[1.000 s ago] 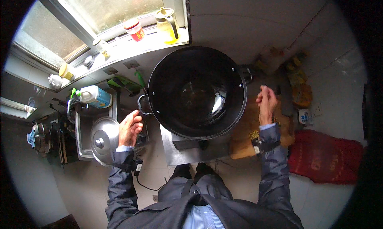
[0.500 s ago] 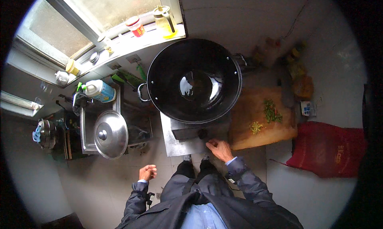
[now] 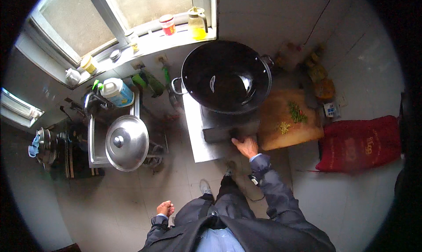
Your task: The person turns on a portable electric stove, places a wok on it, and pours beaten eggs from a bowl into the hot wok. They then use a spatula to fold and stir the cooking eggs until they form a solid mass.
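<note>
A large black wok (image 3: 226,76) sits on a grey metal burner (image 3: 224,126) in front of me. My right hand (image 3: 246,145) reaches down to the burner's front face, fingers touching its lower edge; what the fingertips grip is hidden. My left hand (image 3: 165,207) hangs by my side, loosely curled and holding nothing. Right of the wok lies a wooden cutting board (image 3: 288,120) with small piles of chopped green and yellow bits.
A steel pot lid (image 3: 126,142) rests on a sink at the left, with a blue-white jug (image 3: 118,91) behind it. Bottles and jars stand on the windowsill (image 3: 176,32). A red sack (image 3: 360,144) lies at the right; bottles cluster behind the board.
My right hand left the cutting board and came down to the burner's front. My left hand dropped from beside the wok to my side. The view pulled back.
</note>
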The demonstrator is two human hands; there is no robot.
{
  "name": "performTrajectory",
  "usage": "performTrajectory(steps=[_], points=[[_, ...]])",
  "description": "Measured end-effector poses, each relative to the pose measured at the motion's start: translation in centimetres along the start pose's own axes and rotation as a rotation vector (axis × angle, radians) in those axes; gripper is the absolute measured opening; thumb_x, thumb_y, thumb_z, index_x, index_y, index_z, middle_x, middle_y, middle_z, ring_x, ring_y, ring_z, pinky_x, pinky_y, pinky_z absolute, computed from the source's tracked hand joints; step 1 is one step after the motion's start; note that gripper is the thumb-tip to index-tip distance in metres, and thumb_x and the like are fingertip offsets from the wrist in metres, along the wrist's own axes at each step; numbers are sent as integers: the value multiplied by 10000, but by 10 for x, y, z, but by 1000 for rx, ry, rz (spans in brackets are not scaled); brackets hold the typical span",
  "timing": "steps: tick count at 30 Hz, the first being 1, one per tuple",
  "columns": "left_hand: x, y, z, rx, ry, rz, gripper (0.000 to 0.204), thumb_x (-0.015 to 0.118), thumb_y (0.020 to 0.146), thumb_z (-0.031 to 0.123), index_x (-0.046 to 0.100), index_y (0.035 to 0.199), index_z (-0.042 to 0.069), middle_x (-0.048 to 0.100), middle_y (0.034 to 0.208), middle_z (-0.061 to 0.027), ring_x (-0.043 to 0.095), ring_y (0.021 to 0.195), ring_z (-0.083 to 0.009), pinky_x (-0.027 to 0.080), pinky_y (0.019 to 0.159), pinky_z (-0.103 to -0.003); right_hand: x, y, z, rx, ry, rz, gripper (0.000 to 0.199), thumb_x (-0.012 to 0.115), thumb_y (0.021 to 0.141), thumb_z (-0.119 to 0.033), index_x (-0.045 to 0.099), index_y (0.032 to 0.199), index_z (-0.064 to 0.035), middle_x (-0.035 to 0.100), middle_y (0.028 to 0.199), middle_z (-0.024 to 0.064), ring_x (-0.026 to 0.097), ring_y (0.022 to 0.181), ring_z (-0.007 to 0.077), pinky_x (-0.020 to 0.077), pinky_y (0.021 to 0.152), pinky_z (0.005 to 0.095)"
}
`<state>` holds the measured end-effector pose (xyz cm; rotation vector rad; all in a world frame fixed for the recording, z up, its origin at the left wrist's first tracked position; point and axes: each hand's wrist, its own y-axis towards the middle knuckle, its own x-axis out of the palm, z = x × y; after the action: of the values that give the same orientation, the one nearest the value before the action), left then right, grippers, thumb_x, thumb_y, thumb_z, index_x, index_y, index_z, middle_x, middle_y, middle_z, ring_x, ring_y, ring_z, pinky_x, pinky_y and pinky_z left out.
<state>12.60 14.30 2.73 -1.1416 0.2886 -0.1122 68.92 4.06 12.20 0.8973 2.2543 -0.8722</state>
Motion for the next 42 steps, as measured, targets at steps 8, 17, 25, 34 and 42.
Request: performTrajectory(steps=[8,17,25,34,42], points=[[-52,9,-15,-45,-15,75,180,586,972,82,701,1111,72,723,845,-66,694,614,-187,628,529,-324,5,-7,-19,60,-105,79,660,689,843,-626,743,1173,-57,722,1157,258,674,1097,463,527,936,528],[-56,18,-17,12,-44,3,201,560,994,97,695,1143,76,722,860,-71,690,622,-178,613,522,-304,14,-4,-21,-3,-194,152,606,659,872,-565,736,1185,-52,711,1172,277,660,1114,480,506,982,554],[-55,17,-14,19,-110,16,207,554,996,78,699,1142,72,729,887,-80,704,646,-179,627,535,-313,25,-5,-30,-67,-416,234,506,665,897,-514,757,1126,-73,729,1073,262,677,1036,489,494,938,602],[-55,67,-11,-108,126,-65,97,638,986,136,692,1033,70,696,802,-78,666,588,-206,597,496,-330,23,-162,30,-38,-29,241,404,745,873,-486,787,962,-94,724,796,136,710,769,342,546,715,439],[-20,125,19,-78,-75,-489,200,480,993,56,641,1087,-18,644,807,-145,575,556,-267,507,507,-396,88,-435,216,624,189,158,431,688,931,-496,756,920,-70,738,875,164,718,834,341,554,760,443]])
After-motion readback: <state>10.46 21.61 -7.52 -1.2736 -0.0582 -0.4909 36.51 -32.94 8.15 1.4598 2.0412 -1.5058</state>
